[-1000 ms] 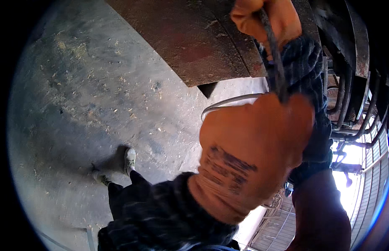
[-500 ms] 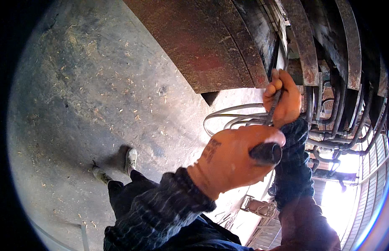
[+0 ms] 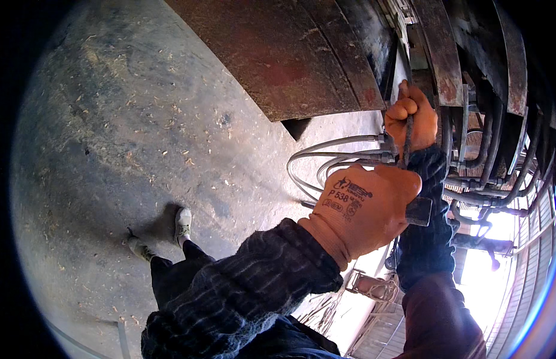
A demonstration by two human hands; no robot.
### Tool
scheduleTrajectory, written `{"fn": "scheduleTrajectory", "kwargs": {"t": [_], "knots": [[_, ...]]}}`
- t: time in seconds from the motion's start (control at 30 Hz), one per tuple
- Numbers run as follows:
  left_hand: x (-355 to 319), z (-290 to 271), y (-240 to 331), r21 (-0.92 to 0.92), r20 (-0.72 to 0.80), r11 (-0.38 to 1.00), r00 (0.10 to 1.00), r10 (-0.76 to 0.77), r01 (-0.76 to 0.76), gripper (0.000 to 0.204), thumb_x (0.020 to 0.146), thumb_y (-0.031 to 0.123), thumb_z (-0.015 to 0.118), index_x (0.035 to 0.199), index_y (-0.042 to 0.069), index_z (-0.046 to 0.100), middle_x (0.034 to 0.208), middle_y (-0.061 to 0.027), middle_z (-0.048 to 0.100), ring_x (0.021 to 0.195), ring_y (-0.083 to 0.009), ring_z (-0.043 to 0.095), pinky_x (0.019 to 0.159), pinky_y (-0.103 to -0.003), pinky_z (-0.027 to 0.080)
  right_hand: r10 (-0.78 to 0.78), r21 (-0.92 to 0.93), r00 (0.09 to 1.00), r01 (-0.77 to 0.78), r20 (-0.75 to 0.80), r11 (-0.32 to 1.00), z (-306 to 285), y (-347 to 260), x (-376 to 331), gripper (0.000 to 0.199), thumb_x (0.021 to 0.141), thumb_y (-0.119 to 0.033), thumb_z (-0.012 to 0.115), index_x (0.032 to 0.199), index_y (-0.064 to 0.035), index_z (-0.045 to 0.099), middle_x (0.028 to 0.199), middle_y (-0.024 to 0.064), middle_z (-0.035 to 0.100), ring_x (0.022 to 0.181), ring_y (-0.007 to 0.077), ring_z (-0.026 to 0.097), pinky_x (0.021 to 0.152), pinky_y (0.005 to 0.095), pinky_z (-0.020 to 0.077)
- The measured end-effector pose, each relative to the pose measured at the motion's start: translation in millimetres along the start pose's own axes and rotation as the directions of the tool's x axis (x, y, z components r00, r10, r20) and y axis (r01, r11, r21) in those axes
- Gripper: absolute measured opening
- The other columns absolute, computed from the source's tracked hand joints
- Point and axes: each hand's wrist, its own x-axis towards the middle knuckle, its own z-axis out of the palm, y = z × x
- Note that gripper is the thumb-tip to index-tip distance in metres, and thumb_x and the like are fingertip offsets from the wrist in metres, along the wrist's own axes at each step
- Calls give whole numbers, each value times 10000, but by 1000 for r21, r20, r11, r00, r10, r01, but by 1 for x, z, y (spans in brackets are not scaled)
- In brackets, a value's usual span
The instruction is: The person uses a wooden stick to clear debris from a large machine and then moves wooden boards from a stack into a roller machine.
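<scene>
Held a dark bar [image 3: 408, 134] between two gloved hands, just beside some looping hoses [image 3: 345, 141]. Clasped it low in the left grip [image 3: 366, 203], with fingers curled in and a blunt dark end jutting past; clasped it higher in the right grip [image 3: 414, 118], with fingers bent round it. Stood on a speckled floor [image 3: 128, 179], near a rusty plate [image 3: 278, 57].
</scene>
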Motion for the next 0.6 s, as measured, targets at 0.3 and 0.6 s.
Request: {"fn": "scheduleTrajectory", "kwargs": {"t": [0.3,0.6], "knots": [[16,-7,-6,46,-52,999,999,-15,18,231,826,245,742,953,83,638,871,-114,687,819,-326,689,691,-445,538,34,-229,998,-21,53,973,17,-12,11,313,1016,-248,591,1167,25,611,654,-20,496,543,122,443,484,285,427],[-10,6,-24,81,-132,995,989,60,-50,231,803,217,750,981,109,651,821,-91,676,748,-331,674,662,-455,525,34,-491,999,-9,42,871,10,-3,8,243,1024,-211,519,1148,-6,557,860,106,658,577,152,550,496,324,504]]}}
